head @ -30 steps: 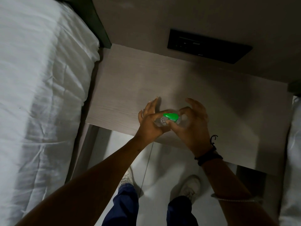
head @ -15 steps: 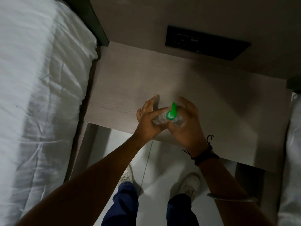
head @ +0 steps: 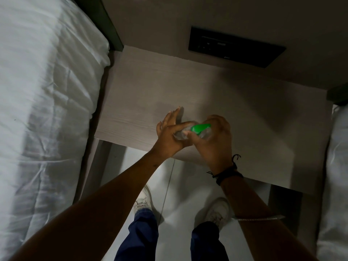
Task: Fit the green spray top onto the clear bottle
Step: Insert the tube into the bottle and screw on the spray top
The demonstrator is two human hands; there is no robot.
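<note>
A small clear bottle [head: 181, 133] stands near the front edge of a pale wooden bedside table [head: 150, 95], mostly hidden between my hands. My left hand [head: 170, 134] steadies the bottle with thumb and forefinger while the other fingers are spread out. The green spray top [head: 200, 127] sits on the bottle's neck, its nozzle pointing right. My right hand [head: 212, 140] curls over it from the right, fingers closed around the green top. The joint between top and bottle is hidden by my fingers.
A white bed [head: 43, 110] runs along the left side and another white bed edge [head: 337, 166] shows at the right. A black switch panel [head: 235, 46] is set in the wall behind the table. My shoes [head: 216, 211] stand on a white floor below.
The green top has turned: its nozzle pointed right, then away from me, and now points right again. My right hand has shifted its grip around it. The left hand stays on the bottle.
</note>
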